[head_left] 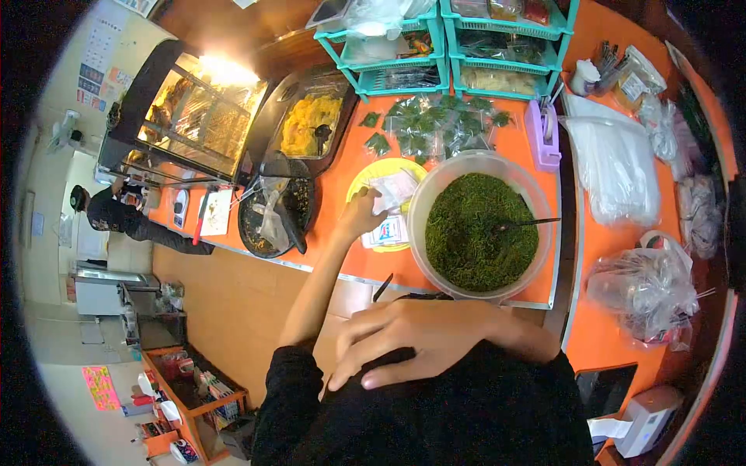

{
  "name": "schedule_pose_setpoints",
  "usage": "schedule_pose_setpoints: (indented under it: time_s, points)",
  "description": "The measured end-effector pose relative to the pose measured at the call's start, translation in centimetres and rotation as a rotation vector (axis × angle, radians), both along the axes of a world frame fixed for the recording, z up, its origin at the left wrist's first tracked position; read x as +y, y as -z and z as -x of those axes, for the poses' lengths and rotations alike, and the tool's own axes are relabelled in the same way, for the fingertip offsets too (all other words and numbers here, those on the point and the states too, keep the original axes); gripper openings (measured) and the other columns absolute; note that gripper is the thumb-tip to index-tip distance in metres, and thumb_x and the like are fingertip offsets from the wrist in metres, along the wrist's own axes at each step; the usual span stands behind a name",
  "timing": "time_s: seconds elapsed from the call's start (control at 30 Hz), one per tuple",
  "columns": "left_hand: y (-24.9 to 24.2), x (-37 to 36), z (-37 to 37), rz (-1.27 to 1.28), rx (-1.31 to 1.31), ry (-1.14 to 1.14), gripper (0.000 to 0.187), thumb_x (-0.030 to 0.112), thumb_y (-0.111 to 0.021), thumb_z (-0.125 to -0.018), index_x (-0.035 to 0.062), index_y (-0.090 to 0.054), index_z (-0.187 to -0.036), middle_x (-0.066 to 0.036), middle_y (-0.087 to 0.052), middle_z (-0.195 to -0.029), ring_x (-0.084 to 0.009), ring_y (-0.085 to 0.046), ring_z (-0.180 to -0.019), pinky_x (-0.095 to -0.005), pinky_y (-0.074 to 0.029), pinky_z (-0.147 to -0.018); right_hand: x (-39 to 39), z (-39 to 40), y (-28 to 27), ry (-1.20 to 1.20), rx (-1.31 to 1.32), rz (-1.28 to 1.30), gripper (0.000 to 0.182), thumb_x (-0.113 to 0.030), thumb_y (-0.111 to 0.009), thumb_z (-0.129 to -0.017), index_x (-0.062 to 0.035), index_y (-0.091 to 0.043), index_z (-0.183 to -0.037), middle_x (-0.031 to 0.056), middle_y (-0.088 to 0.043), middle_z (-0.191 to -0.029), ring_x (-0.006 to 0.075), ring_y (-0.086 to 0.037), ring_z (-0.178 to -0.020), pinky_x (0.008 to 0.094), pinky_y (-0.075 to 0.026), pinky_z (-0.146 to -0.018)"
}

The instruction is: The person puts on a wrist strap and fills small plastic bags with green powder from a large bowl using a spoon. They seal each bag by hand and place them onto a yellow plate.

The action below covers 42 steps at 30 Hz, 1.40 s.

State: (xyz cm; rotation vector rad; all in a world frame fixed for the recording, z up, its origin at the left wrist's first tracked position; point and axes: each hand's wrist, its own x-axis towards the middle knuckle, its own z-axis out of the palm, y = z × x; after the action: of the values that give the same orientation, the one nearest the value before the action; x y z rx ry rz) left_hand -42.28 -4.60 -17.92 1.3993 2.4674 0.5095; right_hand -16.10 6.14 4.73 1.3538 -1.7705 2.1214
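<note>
Over a yellow plate (360, 183), my left hand (360, 213) has its fingers closed on a small clear plastic bag (395, 191). A packet with blue and red print (386, 231) lies on the lower part of the plate. My right hand (412, 342) is held in front of my dark clothing, palm down, fingers spread and slightly bent, holding nothing. Right of the plate stands a large translucent tub (548, 203) of chopped green herbs (474, 225), with a dark handle (530, 223) sticking out. Behind it lie small bags of green herbs (435, 124).
Teal racks (447, 46) stand at the back beside a purple tape dispenser (544, 136). Left are a tray of yellow food (311, 124), a black pan (256, 225) and a lit display case (203, 116). Another person (113, 210) stands far left. Plastic bags (614, 163) lie right.
</note>
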Motion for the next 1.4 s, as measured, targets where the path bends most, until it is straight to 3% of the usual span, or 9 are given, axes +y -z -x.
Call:
schedule_pose_setpoints:
  time_s: [0.17,0.33,0.57,0.73,0.83,1.07,1.17,1.27,1.4]
  points:
    - [5.1,5.6,2.1,0.143,0.113,-0.104,0.095,0.052,-0.085,-0.066,0.0026,-0.049,-0.138,-0.020,-0.058,-0.129,-0.0384,-0.056,-0.124,-0.0550,-0.046,-0.101,5.4,-3.9,1.9,0.132,-0.186,-0.064,0.019,-0.011,-0.062,-0.099,-0.0060,-0.068,-0.116,0.0090,-0.065,-0.105,0.0255,-0.065,-0.099,0.0390,-0.051,-0.091]
    - [5.1,6.9,1.6,0.245,0.181,-0.080,0.093,0.051,-0.087,-0.062,0.0028,-0.052,-0.133,-0.020,-0.057,-0.128,-0.0381,-0.057,-0.121,-0.0537,-0.048,-0.099,6.8,-4.8,3.3,0.310,-0.299,-0.068,0.015,-0.009,-0.063,-0.098,-0.0043,-0.071,-0.110,0.0073,-0.069,-0.096,0.0247,-0.068,-0.095,0.0358,-0.052,-0.088]
    - [0.1,4.8,0.3,-0.313,0.084,-0.201,0.085,0.026,-0.090,-0.061,0.0016,-0.050,-0.131,-0.022,-0.056,-0.113,-0.0400,-0.063,-0.099,-0.0479,-0.054,-0.083,8.1,-3.0,3.1,0.590,-0.461,-0.104,0.015,-0.009,-0.063,-0.098,-0.0024,-0.072,-0.108,0.0093,-0.071,-0.096,0.0206,-0.069,-0.091,0.0336,-0.052,-0.085]
    - [-7.6,1.9,-2.1,-0.579,0.114,-0.189,0.090,0.023,-0.090,-0.060,0.0036,-0.049,-0.136,-0.018,-0.055,-0.110,-0.0361,-0.061,-0.098,-0.0455,-0.053,-0.083,7.8,1.0,3.5,0.942,-0.443,-0.238,0.017,-0.007,-0.062,-0.096,-0.0015,-0.072,-0.109,0.0084,-0.068,-0.096,0.0173,-0.066,-0.088,0.0311,-0.051,-0.079]
    - [-12.3,0.5,-5.5,-0.620,0.087,-0.077,0.093,0.022,-0.090,-0.056,0.0054,-0.050,-0.139,-0.016,-0.057,-0.112,-0.0363,-0.060,-0.099,-0.0461,-0.051,-0.086,6.6,4.2,3.4,1.216,-0.311,-0.335,0.020,-0.008,-0.065,-0.090,-0.0072,-0.068,-0.110,0.0096,-0.061,-0.097,0.0315,-0.061,-0.097,0.0408,-0.049,-0.089]
    - [-16.3,-0.6,-9.6,-0.555,0.254,-0.035,0.096,0.018,-0.088,-0.053,0.0067,-0.052,-0.141,-0.014,-0.058,-0.111,-0.0341,-0.060,-0.102,-0.0454,-0.050,-0.085,5.8,4.3,3.0,1.284,-0.206,-0.629,0.013,-0.008,-0.069,-0.084,-0.0039,-0.063,-0.095,0.0113,-0.057,-0.091,0.0315,-0.061,-0.095,0.0410,-0.049,-0.084]
    - [-16.4,-0.7,-9.8,-0.460,0.131,0.010,0.095,0.018,-0.088,-0.054,0.0072,-0.051,-0.141,-0.014,-0.058,-0.110,-0.0359,-0.060,-0.102,-0.0462,-0.050,-0.086,6.3,3.6,3.4,1.096,-0.349,-0.573,0.014,-0.008,-0.071,-0.083,-0.0034,-0.064,-0.095,0.0114,-0.059,-0.091,0.0311,-0.061,-0.095,0.0417,-0.048,-0.083]
    - [-16.2,-1.0,-9.4,-0.470,0.050,0.035,0.090,0.019,-0.087,-0.058,0.0084,-0.052,-0.140,-0.016,-0.059,-0.113,-0.0372,-0.060,-0.103,-0.0468,-0.050,-0.087,6.3,3.4,3.7,0.945,-0.357,-0.388,0.009,-0.006,-0.069,-0.088,-0.0018,-0.065,-0.094,0.0083,-0.062,-0.091,0.0211,-0.062,-0.082,0.0343,-0.049,-0.078]
    - [-13.4,-1.1,-7.9,-0.501,-0.031,-0.026,0.083,0.022,-0.086,-0.063,0.0081,-0.053,-0.138,-0.017,-0.060,-0.117,-0.0368,-0.060,-0.106,-0.0466,-0.050,-0.090,4.1,4.9,0.9,1.267,-0.127,-0.544,0.013,-0.018,-0.063,-0.093,-0.0061,-0.066,-0.097,0.0092,-0.064,-0.099,0.0320,-0.061,-0.099,0.0445,-0.045,-0.090]
